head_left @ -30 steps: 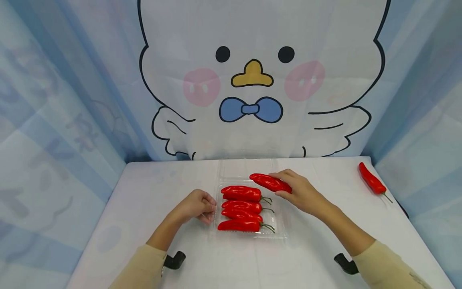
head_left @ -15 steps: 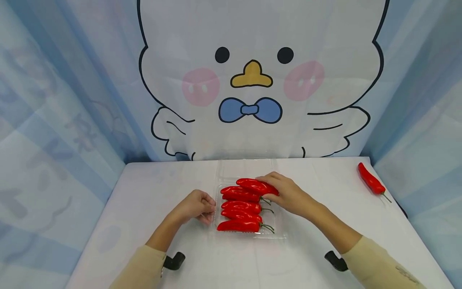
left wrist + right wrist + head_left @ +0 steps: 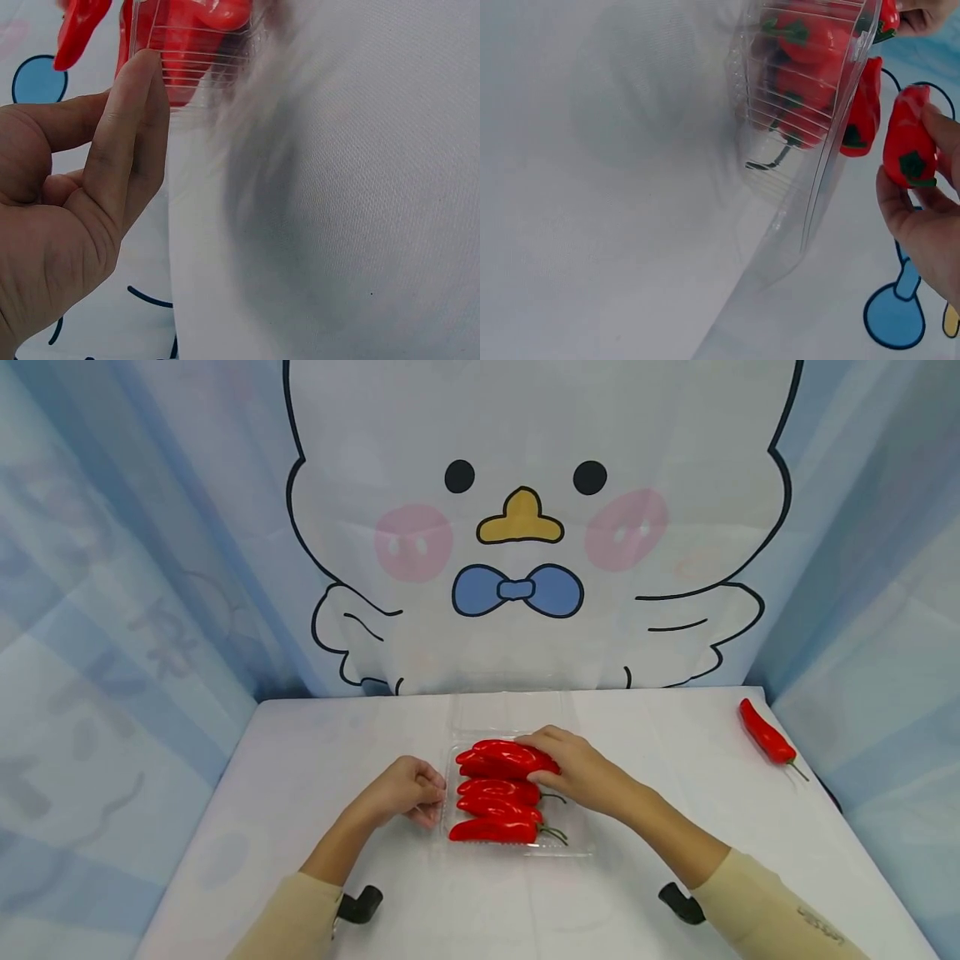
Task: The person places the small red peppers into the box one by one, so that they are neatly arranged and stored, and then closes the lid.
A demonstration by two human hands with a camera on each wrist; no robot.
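A clear plastic clamshell box (image 3: 577, 835) lies open on the table with several red chili peppers (image 3: 495, 832) side by side in it, stems to the right. My right hand (image 3: 581, 772) grips another red chili pepper (image 3: 510, 753) over the far end of the row. In the right wrist view, thumb and fingers pinch this chili pepper (image 3: 909, 142) around its sides, above the box wall (image 3: 810, 202). At the box's left edge, my left hand (image 3: 408, 789) pinches the rim; in the left wrist view its fingertips (image 3: 146, 64) meet the plastic wall.
One more red chili pepper (image 3: 768, 735) lies apart near the table's right edge. The box lid (image 3: 510, 710) is folded back toward the printed curtain (image 3: 525, 643). White cloth (image 3: 637, 893) covers the table.
My right hand has moved left and toward me, lowering its chili pepper over the farthest one in the box. The left hand stays at the box's left rim.
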